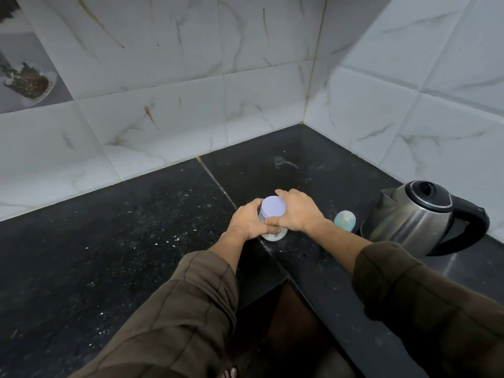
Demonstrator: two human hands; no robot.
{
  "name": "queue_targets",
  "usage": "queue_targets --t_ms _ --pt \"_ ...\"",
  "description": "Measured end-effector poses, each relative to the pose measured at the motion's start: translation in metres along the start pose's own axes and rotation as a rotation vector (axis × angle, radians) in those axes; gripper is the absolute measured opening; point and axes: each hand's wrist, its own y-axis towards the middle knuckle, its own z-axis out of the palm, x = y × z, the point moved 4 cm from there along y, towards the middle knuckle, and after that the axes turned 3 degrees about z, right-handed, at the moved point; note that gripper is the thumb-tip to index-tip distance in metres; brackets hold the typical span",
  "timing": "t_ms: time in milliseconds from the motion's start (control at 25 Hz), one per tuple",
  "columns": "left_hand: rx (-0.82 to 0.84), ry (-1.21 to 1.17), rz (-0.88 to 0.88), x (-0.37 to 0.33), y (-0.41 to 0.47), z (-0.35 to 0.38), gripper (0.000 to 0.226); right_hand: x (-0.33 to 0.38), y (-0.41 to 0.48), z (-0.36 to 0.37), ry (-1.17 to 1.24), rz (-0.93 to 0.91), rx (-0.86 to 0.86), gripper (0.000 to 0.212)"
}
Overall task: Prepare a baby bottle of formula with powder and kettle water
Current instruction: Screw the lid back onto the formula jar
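A clear jar with a pale lilac lid (pixel 273 210) stands on the black granite counter (pixel 109 255) and holds white powder at its bottom. My left hand (pixel 245 222) grips the jar's body from the left. My right hand (pixel 293 211) curls round the lid and upper jar from the right. Just right of my right wrist stands a baby bottle with a pale green cap (pixel 345 221). A steel electric kettle with a black lid and handle (pixel 417 216) sits at the right, close to the side wall.
White marble-look tiles form the back wall (pixel 191 77) and the right wall, meeting in a corner behind the jar. The counter is L-shaped, with its inner edge (pixel 283 281) dropping to the floor in front of me. White specks dot the counter's left part.
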Motion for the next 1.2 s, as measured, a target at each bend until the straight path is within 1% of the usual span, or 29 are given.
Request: queue_targets --t_ms 120,240,320,400,480,520,640,720,840,920,1120,1200 --pt "-0.008 -0.004 0.001 0.000 -0.001 0.000 0.093 0.004 -0.002 -0.002 -0.051 0.073 -0.017 0.085" --pt "-0.009 -0.004 0.013 0.001 -0.002 -0.001 0.090 0.008 -0.001 -0.005 -0.124 0.104 -0.046 0.092" --pt "-0.013 0.003 0.020 0.001 -0.003 -0.002 0.087 0.008 0.002 -0.010 -0.133 0.113 -0.047 0.088" --pt "-0.010 -0.011 0.009 0.000 -0.003 -0.003 0.089 0.009 0.007 -0.011 -0.126 0.059 0.036 0.080" --pt "-0.008 -0.015 0.007 0.000 -0.002 -0.003 0.091 0.013 0.008 -0.008 -0.116 -0.033 0.142 0.084" --pt "-0.008 -0.013 0.009 0.001 -0.002 -0.002 0.091 0.015 0.009 -0.009 -0.138 -0.078 0.168 0.085" --pt "-0.011 -0.005 0.015 0.002 -0.001 -0.003 0.087 0.020 0.012 -0.018 -0.195 -0.212 0.182 0.074" --pt "-0.011 -0.010 0.012 0.002 -0.001 -0.005 0.084 0.022 0.015 -0.023 -0.221 -0.255 0.201 0.070" --pt "0.001 -0.010 0.020 0.000 0.000 -0.006 0.083 0.022 0.016 -0.025 -0.270 -0.228 0.165 0.052" --pt "-0.002 -0.001 0.024 0.000 0.000 -0.007 0.083 0.023 0.016 -0.021 -0.270 -0.181 0.127 0.049" --pt "-0.005 0.006 0.020 0.000 0.001 -0.006 0.086 0.018 0.016 -0.015 -0.260 -0.008 0.012 0.065" --pt "-0.003 0.004 0.022 0.000 0.000 -0.006 0.086 0.021 0.013 -0.017 -0.336 0.047 -0.024 0.072"
